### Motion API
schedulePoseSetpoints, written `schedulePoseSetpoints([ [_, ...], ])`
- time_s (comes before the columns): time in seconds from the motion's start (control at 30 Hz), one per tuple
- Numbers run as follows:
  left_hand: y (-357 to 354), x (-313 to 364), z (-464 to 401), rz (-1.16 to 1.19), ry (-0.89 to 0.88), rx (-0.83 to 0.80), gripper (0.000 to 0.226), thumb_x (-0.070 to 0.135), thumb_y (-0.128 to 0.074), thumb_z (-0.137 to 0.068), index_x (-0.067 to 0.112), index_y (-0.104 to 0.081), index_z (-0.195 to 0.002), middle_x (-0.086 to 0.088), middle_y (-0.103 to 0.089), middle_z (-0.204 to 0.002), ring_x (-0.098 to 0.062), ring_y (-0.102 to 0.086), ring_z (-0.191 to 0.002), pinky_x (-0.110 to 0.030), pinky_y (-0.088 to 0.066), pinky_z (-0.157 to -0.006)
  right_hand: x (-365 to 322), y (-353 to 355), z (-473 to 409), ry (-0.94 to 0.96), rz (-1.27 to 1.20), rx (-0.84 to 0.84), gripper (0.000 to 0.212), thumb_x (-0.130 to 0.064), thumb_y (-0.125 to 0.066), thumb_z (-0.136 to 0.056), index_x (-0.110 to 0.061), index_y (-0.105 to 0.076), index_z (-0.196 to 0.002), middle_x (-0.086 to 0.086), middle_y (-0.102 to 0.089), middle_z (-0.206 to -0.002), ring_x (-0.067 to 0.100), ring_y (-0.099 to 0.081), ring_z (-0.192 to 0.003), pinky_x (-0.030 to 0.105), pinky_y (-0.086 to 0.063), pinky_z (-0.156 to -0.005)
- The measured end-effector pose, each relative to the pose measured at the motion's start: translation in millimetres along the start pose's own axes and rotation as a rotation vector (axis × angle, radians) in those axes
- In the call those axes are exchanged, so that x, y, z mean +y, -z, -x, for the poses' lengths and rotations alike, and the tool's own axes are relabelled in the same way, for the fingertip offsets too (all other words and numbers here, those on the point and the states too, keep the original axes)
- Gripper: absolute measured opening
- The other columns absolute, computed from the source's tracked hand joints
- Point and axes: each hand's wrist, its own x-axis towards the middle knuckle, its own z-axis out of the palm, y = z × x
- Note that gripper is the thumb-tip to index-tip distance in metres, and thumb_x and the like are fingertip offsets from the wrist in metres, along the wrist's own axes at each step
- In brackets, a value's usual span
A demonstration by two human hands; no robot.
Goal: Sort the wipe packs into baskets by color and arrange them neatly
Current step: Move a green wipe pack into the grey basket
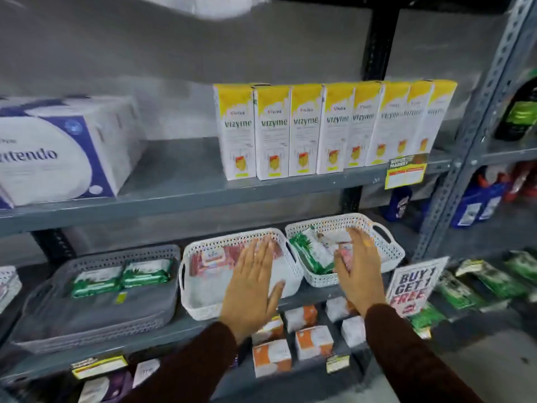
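Note:
Three baskets stand on the middle shelf. The grey basket (37,318) on the left holds two green wipe packs (122,276) side by side at its back. The white middle basket (200,309) holds pink wipe packs (210,261). The white right basket (389,245) holds a green pack (312,253) and a pink pack (345,257) mixed with others. My left hand (251,289) hovers flat and open over the middle basket. My right hand (359,269) reaches into the right basket beside the pink pack, fingers spread, holding nothing I can see.
Yellow and white Vizyme cartons (319,129) line the upper shelf, with a large white and blue box (58,152) to their left. A "Buy 1 Get 1 Free" sign (414,286) stands right of the baskets. Orange and white boxes (293,338) fill the lower shelf. A steel upright (476,117) rises on the right.

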Motion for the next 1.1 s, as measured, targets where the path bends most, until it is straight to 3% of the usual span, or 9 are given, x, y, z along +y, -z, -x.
schedulePoseSetpoints([
  [0.07, -28.2, 6.9, 1.9, -0.018, 0.030, -0.097, 0.071, 0.046, -0.025, -0.100, 0.007, 0.002, -0.152, -0.009, 0.006, -0.161, -0.027, 0.008, -0.149, -0.041, 0.000, -0.119, 24.7, -12.6, -2.5, -0.102, -0.100, -0.137, 0.049, -0.015, -0.065, -0.091, -0.010, -0.051, -0.138, 0.017, -0.058, -0.134, 0.039, -0.053, -0.125, 0.036, -0.039, -0.105],
  [0.13, -60.1, 11.6, 9.8, -0.021, 0.068, -0.218, 0.072, 0.048, -0.025, -0.100, 0.010, 0.008, -0.152, -0.007, 0.008, -0.162, -0.025, 0.011, -0.148, -0.040, 0.000, -0.118, 44.3, -26.3, -6.4, -0.235, -0.169, -0.368, 0.055, -0.018, -0.070, -0.091, -0.013, -0.049, -0.142, 0.012, -0.056, -0.141, 0.032, -0.052, -0.130, 0.029, -0.035, -0.106],
  [0.23, -95.1, 16.8, 0.3, -0.028, 0.098, -0.287, 0.071, 0.053, -0.015, -0.100, 0.016, 0.018, -0.150, -0.002, 0.015, -0.162, -0.019, 0.018, -0.147, -0.039, 0.004, -0.117, 67.1, -50.6, -27.0, -0.298, -0.217, -0.496, 0.068, -0.030, -0.075, -0.086, -0.017, -0.045, -0.145, 0.009, -0.053, -0.147, 0.026, -0.049, -0.134, 0.040, -0.041, -0.113],
  [0.47, -133.2, 29.9, -8.7, -0.108, 0.259, -0.431, 0.069, 0.057, -0.006, -0.095, 0.018, 0.004, -0.152, 0.000, 0.004, -0.161, -0.022, 0.010, -0.147, -0.044, 0.005, -0.120, 79.1, -93.3, -59.9, -0.320, -0.043, -0.639, 0.093, -0.044, -0.080, -0.076, -0.015, -0.031, -0.149, 0.014, -0.060, -0.136, 0.034, -0.060, -0.121, 0.047, -0.052, -0.101],
  [0.6, -135.8, 32.4, -7.1, -0.112, 0.265, -0.403, 0.064, 0.049, -0.022, -0.100, 0.011, -0.022, -0.151, -0.005, -0.017, -0.160, -0.025, -0.010, -0.148, -0.043, -0.006, -0.119, 79.1, -107.9, -55.8, -0.245, 0.185, -0.614, 0.095, -0.049, -0.079, -0.072, -0.011, -0.034, -0.146, 0.014, -0.060, -0.133, 0.033, -0.060, -0.119, 0.045, -0.054, -0.094],
  [0.77, -135.4, 29.9, -4.9, -0.101, 0.269, -0.425, 0.062, 0.047, -0.030, -0.100, 0.011, -0.024, -0.150, -0.005, -0.023, -0.159, -0.025, -0.015, -0.147, -0.052, -0.018, -0.118, 84.0, -118.2, -60.0, -0.436, -0.052, -0.682, 0.038, -0.037, -0.078, -0.076, -0.010, -0.066, -0.099, 0.008, -0.073, -0.100, 0.028, -0.068, -0.089, 0.041, -0.058, -0.078],
  [0.93, -125.7, 13.1, 16.6, -0.091, 0.301, -0.400, 0.062, 0.048, -0.023, -0.102, 0.016, -0.012, -0.153, 0.000, -0.008, -0.161, -0.020, -0.002, -0.149, -0.045, -0.008, -0.122, 89.8, -112.0, -66.7, -0.536, -0.367, -0.493, 0.037, -0.030, -0.083, -0.077, -0.011, -0.068, -0.105, 0.008, -0.077, -0.104, 0.017, -0.071, -0.081, 0.034, -0.059, -0.073],
  [1.0, -116.5, 3.2, 27.7, -0.094, 0.314, -0.376, 0.062, 0.048, -0.024, -0.102, 0.014, -0.016, -0.153, -0.001, -0.013, -0.161, -0.021, -0.005, -0.149, -0.042, -0.008, -0.121, 85.9, -106.6, -73.2, -0.558, -0.495, -0.366, 0.038, -0.026, -0.085, -0.076, -0.017, -0.065, -0.107, 0.004, -0.076, -0.106, 0.004, -0.069, -0.075, 0.028, -0.059, -0.067],
  [1.1, -98.7, -22.1, 50.1, -0.103, 0.344, -0.346, 0.062, 0.047, -0.032, -0.102, 0.011, -0.023, -0.151, -0.002, -0.020, -0.159, -0.022, -0.011, -0.148, -0.038, -0.010, -0.118, 65.4, -104.6, -81.9, -0.589, -0.695, -0.320, 0.051, -0.022, -0.085, -0.076, -0.017, -0.061, -0.120, 0.002, -0.075, -0.103, 0.005, -0.074, -0.078, 0.023, -0.060, -0.070],
])
